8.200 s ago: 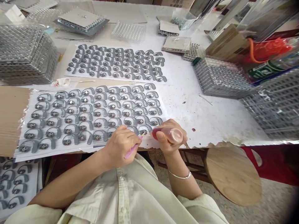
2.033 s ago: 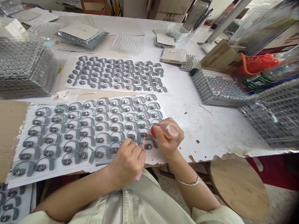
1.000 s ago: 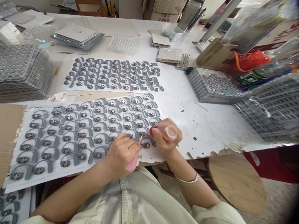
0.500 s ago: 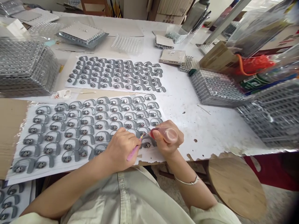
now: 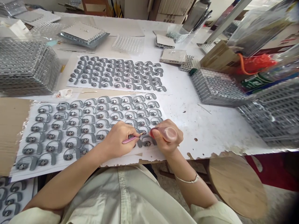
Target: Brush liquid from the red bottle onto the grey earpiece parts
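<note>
My left hand (image 5: 118, 137) is closed round a thin pink stick-like tool (image 5: 129, 140) with a pale yellowish tip. Its tip points at one of the grey hook-shaped pieces near the front right of the sheet (image 5: 35, 104). In my right hand (image 5: 168, 146) is a small translucent pinkish squeeze bottle (image 5: 170, 134) with a red end, tilted toward that same piece. Whether the bottle's nozzle touches it I cannot tell. Rows of grey hook-shaped pieces (image 5: 101, 115), each with a round metallic part, cover the sheet; my left hand and forearm hide some.
A second sheet of similar pieces (image 5: 119, 74) lies behind. Stacked clear trays (image 5: 25, 67) stand at the left, another tray stack (image 5: 217, 87) at the right. A cotton swab (image 5: 88, 91) and crumpled tissue (image 5: 63, 93) lie between the sheets. A round wooden stool (image 5: 237, 186) is below the table edge.
The pink tool has swung from steep to nearly level, and my left hand has shifted slightly left and turned. My right hand and the bottle have hardly moved.
</note>
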Action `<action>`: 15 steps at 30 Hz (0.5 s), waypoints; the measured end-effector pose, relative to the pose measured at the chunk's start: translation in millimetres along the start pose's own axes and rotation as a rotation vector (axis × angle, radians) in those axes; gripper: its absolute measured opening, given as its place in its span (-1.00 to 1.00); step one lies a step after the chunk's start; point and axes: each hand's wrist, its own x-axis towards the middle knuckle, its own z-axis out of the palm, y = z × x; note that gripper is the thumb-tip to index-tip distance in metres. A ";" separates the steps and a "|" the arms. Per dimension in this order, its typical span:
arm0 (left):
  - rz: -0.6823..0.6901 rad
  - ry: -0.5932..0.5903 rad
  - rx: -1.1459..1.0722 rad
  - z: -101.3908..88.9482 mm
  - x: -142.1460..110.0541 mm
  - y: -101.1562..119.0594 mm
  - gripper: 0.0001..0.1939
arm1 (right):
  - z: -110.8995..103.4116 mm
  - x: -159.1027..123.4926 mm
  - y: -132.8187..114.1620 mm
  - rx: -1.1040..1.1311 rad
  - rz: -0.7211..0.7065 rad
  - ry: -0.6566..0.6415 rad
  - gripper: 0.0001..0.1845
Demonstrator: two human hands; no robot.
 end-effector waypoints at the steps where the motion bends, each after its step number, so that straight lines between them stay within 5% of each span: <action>1: -0.006 0.000 -0.004 -0.1 -0.2 0.0 -0.90 | 0.1 0.2 0.0 0.004 -0.002 0.000 -0.86; 15: -0.025 -0.009 -0.011 -1.3 -0.3 -2.7 -0.92 | 1.6 -1.4 0.4 0.065 0.051 -0.017 -0.86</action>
